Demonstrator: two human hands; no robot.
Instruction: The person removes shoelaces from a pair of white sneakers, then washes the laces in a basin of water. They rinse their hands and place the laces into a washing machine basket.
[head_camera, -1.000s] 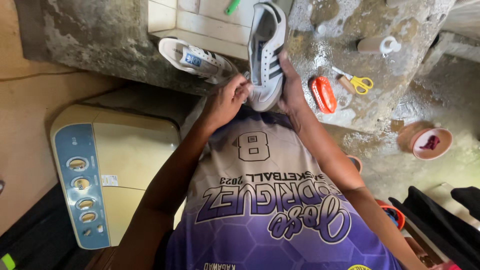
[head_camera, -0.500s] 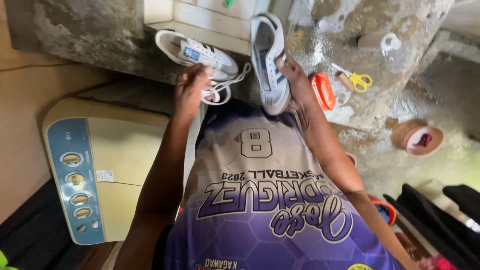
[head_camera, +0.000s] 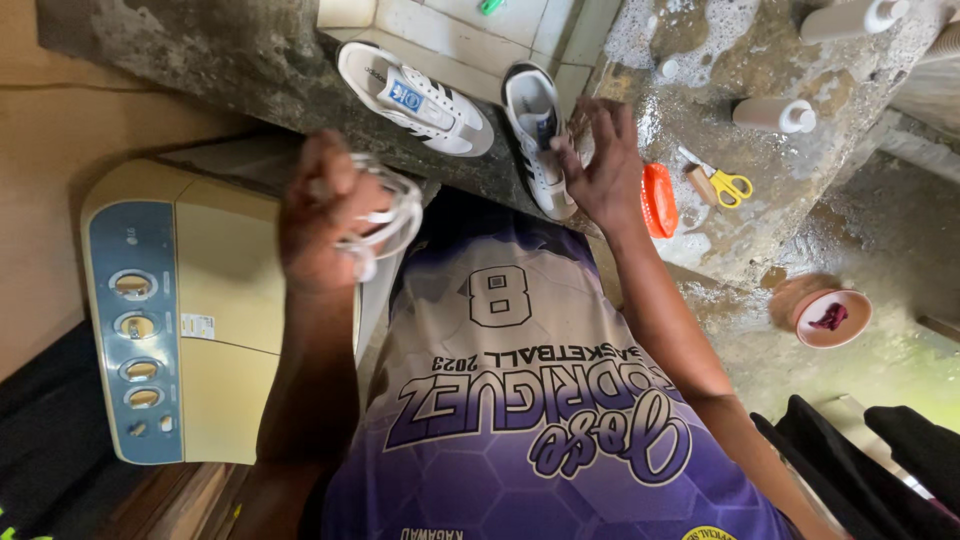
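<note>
The left hand (head_camera: 325, 210) has pulled back from the shoes. Half a second ago it was up at the lace holes of the shoe; now it sits lower, over the edge of the washing machine (head_camera: 200, 310). Its fingers are curled shut around a loose bunch of white shoelace (head_camera: 385, 215). The lace hangs in loops from the fist and touches no shoe.

The right hand (head_camera: 600, 165) has changed too. Before, it held a shoe up on end. Now that shoe, the nearer shoe (head_camera: 538, 135), lies flat at the front edge of the grey stone counter (head_camera: 250, 60), with its heel end close to the lip. The right hand is spread, with the fingers (head_camera: 575, 150) resting on the side of this shoe and not wrapped around it.

The other shoe (head_camera: 415, 98) lies just to the left, flat, apart from the first one. It is farther in, near the pale tiled basin (head_camera: 470, 35).

To the right of the right hand, an orange brush (head_camera: 658, 200) lies close by. Yellow scissors (head_camera: 728, 183) and a white bottle (head_camera: 775, 115) are a bit farther, on wet stone. There is some bare counter to the left of the shoes. A pink bowl (head_camera: 830, 318) sits lower down, well apart.
</note>
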